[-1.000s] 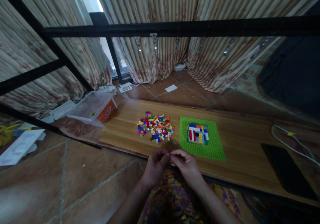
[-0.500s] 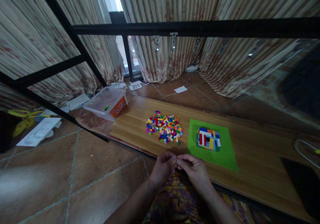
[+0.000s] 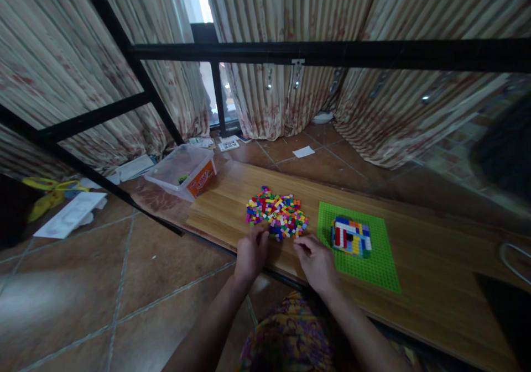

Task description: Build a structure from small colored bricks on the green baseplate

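Note:
A loose pile of small multicoloured toy bricks (image 3: 277,213) lies on the wooden board (image 3: 232,187). My left hand (image 3: 251,255) is at the pile's near left edge, its fingers closed; what they hold, if anything, is too small to tell. At the near right edge is my right hand (image 3: 317,264), with thumb and fingertips drawn together in a pinch beside the bricks. Any piece in that pinch cannot be made out. To its right, a hollow block built of toy bricks (image 3: 352,238) stands on a green studded baseplate (image 3: 381,272).
A clear plastic tub (image 3: 178,164) with an orange label stands at the board's far left end. A black flat object (image 3: 501,311) and a white cable (image 3: 514,261) lie at the right. A black metal frame (image 3: 315,54) crosses in front of the curtains (image 3: 257,101).
My hands have come apart from where they met at the board's near edge. Both have moved forward to the brick pile, the left one further left. The view has shifted slightly.

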### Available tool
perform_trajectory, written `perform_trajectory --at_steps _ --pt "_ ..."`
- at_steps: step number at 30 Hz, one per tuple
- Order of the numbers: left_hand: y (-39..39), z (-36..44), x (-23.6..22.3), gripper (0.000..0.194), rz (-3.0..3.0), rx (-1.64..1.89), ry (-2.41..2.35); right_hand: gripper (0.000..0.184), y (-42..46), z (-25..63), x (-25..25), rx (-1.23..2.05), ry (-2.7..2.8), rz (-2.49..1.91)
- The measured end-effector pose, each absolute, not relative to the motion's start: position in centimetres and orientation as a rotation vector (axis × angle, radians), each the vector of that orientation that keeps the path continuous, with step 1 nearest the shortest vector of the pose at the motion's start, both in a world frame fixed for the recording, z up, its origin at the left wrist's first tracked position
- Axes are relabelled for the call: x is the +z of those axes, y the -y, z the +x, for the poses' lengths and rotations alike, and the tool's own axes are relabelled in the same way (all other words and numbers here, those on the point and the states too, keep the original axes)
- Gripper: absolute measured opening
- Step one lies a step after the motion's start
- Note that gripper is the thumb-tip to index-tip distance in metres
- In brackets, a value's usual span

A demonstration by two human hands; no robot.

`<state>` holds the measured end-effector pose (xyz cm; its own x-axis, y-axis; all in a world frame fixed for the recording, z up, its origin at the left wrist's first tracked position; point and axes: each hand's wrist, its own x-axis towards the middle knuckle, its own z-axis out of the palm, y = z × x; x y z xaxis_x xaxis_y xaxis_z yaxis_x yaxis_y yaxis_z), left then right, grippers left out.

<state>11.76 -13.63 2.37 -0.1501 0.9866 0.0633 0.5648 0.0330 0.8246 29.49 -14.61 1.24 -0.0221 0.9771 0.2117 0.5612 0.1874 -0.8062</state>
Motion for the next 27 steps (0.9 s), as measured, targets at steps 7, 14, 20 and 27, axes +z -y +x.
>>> perform_trajectory --at_steps 7,14,20,27 --pt "11.6 10.8 1.3 0.015 1.893 0.798 -1.935 0.018 13.2 28.6 0.6 0.383 1.945 -1.516" --pt "10.9 11.3 1.0 0.026 1.911 0.847 -1.944 0.018 13.2 29.3 0.3 0.342 1.923 -1.481" --pt "7.5 11.8 3.0 0.033 2.127 0.821 -1.882 0.017 14.5 29.3 0.8 0.397 1.880 -1.446" --pt "1.5 12.9 4.5 0.047 2.512 0.397 -1.536 0.019 16.4 29.9 2.1 0.460 1.863 -1.398"
